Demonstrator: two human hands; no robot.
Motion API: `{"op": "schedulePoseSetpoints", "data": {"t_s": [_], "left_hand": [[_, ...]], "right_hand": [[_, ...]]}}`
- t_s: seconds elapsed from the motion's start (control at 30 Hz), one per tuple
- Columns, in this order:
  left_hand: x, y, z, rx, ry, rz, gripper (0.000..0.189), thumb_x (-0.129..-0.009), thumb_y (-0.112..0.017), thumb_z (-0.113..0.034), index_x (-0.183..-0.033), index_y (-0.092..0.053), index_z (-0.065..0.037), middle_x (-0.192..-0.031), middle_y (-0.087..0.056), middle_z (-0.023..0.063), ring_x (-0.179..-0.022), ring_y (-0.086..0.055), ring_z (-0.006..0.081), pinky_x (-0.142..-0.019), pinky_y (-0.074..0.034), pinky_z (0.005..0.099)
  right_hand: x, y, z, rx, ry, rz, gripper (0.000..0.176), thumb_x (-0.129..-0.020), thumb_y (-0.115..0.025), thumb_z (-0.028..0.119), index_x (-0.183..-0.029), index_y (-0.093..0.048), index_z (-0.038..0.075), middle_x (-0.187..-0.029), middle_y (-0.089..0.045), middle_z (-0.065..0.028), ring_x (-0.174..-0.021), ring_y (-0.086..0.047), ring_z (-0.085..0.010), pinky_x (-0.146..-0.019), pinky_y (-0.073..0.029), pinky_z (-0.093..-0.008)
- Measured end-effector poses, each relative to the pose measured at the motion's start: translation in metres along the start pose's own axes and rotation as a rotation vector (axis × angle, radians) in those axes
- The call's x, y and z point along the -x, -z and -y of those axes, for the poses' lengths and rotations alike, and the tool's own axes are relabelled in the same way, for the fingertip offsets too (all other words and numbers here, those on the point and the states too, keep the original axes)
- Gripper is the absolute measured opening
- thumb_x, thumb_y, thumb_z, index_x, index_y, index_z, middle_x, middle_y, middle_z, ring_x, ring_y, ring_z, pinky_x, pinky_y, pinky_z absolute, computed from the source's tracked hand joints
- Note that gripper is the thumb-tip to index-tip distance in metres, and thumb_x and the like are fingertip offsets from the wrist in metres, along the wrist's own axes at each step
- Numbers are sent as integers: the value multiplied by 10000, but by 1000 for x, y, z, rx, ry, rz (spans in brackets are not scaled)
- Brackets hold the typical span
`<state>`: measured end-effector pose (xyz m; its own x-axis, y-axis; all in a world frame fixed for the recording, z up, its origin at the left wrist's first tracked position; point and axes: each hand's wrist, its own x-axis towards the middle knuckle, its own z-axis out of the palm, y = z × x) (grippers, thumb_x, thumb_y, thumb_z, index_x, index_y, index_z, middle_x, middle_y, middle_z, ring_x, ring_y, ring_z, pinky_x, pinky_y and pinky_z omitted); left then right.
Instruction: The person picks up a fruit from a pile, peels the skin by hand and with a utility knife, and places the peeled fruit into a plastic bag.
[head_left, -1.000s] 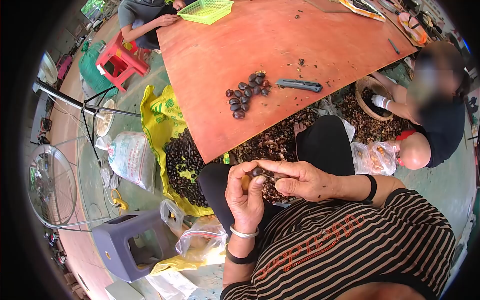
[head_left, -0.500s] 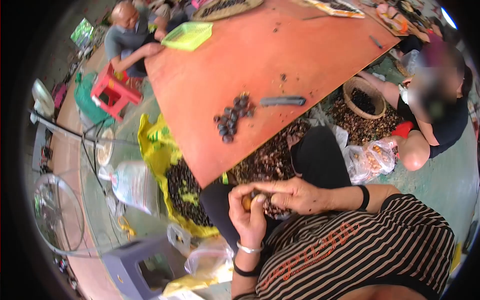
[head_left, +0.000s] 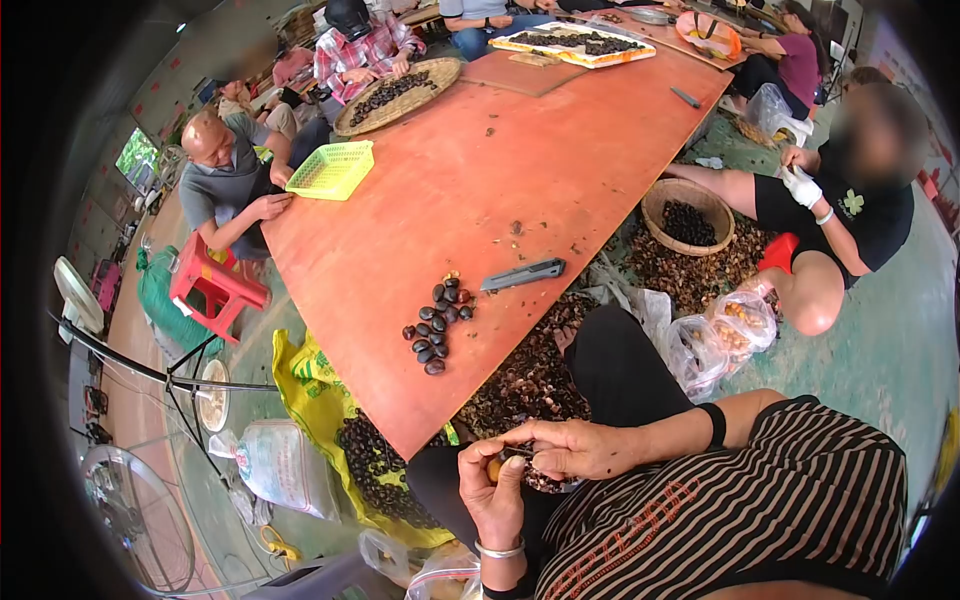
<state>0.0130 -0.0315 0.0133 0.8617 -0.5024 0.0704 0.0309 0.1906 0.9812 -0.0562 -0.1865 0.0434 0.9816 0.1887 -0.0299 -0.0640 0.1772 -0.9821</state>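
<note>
My left hand [head_left: 492, 492], with a silver bracelet at the wrist, is closed around a small yellow-orange nut [head_left: 494, 468]. Against it, my right hand [head_left: 575, 446] is pinched, its index finger stretched over the left fingertips. Something thin and dark shows between the two hands, too small to name. Both hands are above my lap, near the corner of the orange-red table [head_left: 370, 290]. On that table lie a cluster of dark, shiny nuts [head_left: 437, 323] and a grey utility knife [head_left: 523, 274].
Dark shells [head_left: 530, 380] are heaped below the table edge, beside a yellow sack [head_left: 310, 385] of dark nuts. At right, a person [head_left: 850, 200] sits by a wicker basket [head_left: 690, 190] and plastic bags [head_left: 720, 335]. A green basket [head_left: 335, 170] stands near another person [head_left: 235, 175].
The view has tilted up, showing more of the table's far end and the people there. My hands remain together at the nut, with the right fingers slightly shifted.
</note>
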Motion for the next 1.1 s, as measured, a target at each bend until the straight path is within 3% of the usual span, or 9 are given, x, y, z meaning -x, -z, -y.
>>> {"op": "schedulePoseSetpoints", "data": {"t_s": [0.17,0.33,0.47,0.53,0.73,0.83,0.97,1.03,1.1], "left_hand": [[1,3,2,-68,42,31,262,-810,-592,22,-1026,-480,-74,-787,-497,-11,-583,-429,36,-478,-332,145],[-3,-8,-3,77,52,-29,302,-816,-595,13,-1075,-473,-83,-772,-474,-21,-583,-426,43,-491,-346,148],[-1,-4,1,79,23,-17,259,-825,-634,-20,-1032,-487,-70,-778,-484,-21,-609,-446,42,-511,-368,153],[1,-3,-1,117,66,-8,312,-772,-643,93,-1017,-508,-47,-930,-513,0,-783,-497,57,-690,-448,187],[-1,-2,6,-95,-93,-23,287,-773,-651,76,-993,-508,-40,-898,-534,20,-768,-496,67,-688,-441,195],[2,0,8,-90,-7,-7,271,-782,-662,38,-989,-507,-40,-901,-556,37,-768,-495,67,-692,-437,197],[1,-8,0,78,-47,114,271,-851,-642,-128,-1057,-480,-59,-951,-602,86,-681,-505,65,-513,-374,155],[-2,-10,-6,267,144,27,264,-878,-610,-166,-1082,-473,-68,-943,-613,93,-664,-503,66,-471,-329,147],[-5,-8,0,254,113,42,267,-886,-599,-176,-1100,-473,-78,-949,-603,85,-661,-503,69,-463,-318,142]], "right_hand": [[0,1,-2,-15,-37,-64,386,-928,-423,147,-1306,-400,71,-675,-481,-3,-614,-468,-70,-566,-416,-230],[3,1,5,-208,-78,-34,422,-954,-437,180,-1335,-336,28,-655,-457,1,-601,-447,-69,-550,-403,-230],[1,5,-2,-40,-21,-20,432,-955,-425,165,-1353,-322,33,-671,-453,10,-621,-446,-62,-575,-408,-222],[2,5,-2,0,-45,-33,429,-944,-429,134,-1355,-355,37,-690,-451,14,-647,-440,-52,-602,-407,-212],[1,4,-13,24,-37,-87,426,-949,-437,150,-1359,-389,46,-713,-458,24,-655,-422,-43,-608,-399,-201],[-2,11,-34,72,-67,-161,433,-948,-451,169,-1361,-389,53,-702,-454,28,-642,-414,-39,-587,-392,-196],[-1,34,-40,-87,-265,-333,423,-927,-484,187,-1324,-425,54,-674,-445,35,-611,-410,-30,-544,-362,-178],[0,27,-23,-143,-187,-305,427,-926,-487,177,-1320,-399,38,-675,-452,30,-608,-421,-33,-544,-368,-181],[0,22,-8,-190,-98,-287,433,-924,-491,167,-1315,-373,23,-677,-459,25,-605,-432,-36,-545,-375,-184]]}}
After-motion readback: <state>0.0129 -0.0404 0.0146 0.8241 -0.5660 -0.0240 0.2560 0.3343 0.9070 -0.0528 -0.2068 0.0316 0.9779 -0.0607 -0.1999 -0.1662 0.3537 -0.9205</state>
